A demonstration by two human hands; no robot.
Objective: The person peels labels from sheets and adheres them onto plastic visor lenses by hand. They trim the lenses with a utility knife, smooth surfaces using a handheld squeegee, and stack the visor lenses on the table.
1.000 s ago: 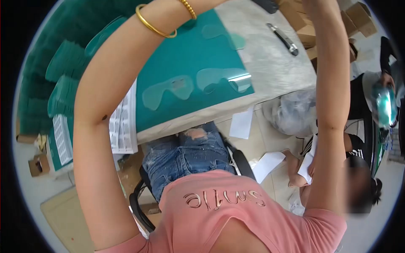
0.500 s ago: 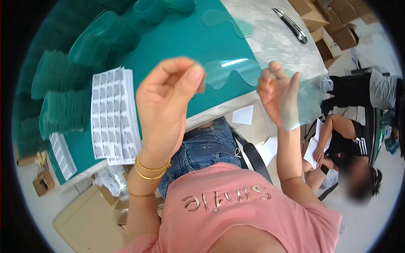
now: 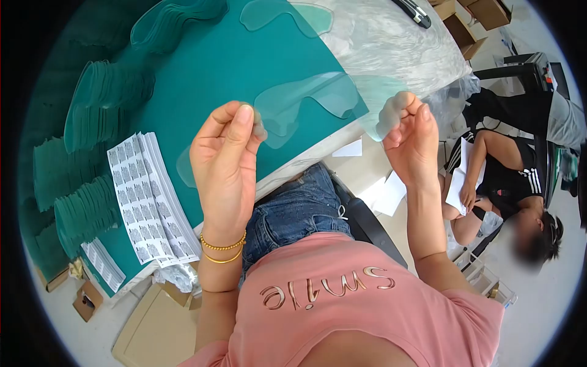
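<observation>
Hands, raised apart in front of the torso with palms toward the viewer, one on each side of the view. The left hand (image 3: 224, 156) has its thumb and fingers together; whether anything thin lies between them cannot be told. The right hand (image 3: 416, 137) is clamped on a clear piece (image 3: 373, 101) at its fingertips, near the front edge of the tabletop (image 3: 391, 46). A bangle (image 3: 221, 259) and a beaded bracelet (image 3: 221, 246) circle the left wrist.

Below, a green mat (image 3: 214, 76) covers much of the tabletop. On it, the middle piece (image 3: 335, 98), notched and transparent, lies between the two hands as viewed. The left piece (image 3: 185, 166) is partly hidden behind the left hand. The upper piece (image 3: 264, 13) lies farther back and reaches the mat's right edge.

At left, stacks (image 3: 104, 92) of similar pieces stand beside printed sheets (image 3: 137, 196), with a narrower pile (image 3: 103, 266) of print nearer the corner. A cutter (image 3: 414, 12) rests at the far right of the tabletop, with cardboard boxes (image 3: 489, 12) beyond.

At right, a seated co-worker (image 3: 498, 177) in black holds white paper (image 3: 457, 180). A chair arm (image 3: 370, 226) shows beside the wearer's jeans (image 3: 299, 208).
</observation>
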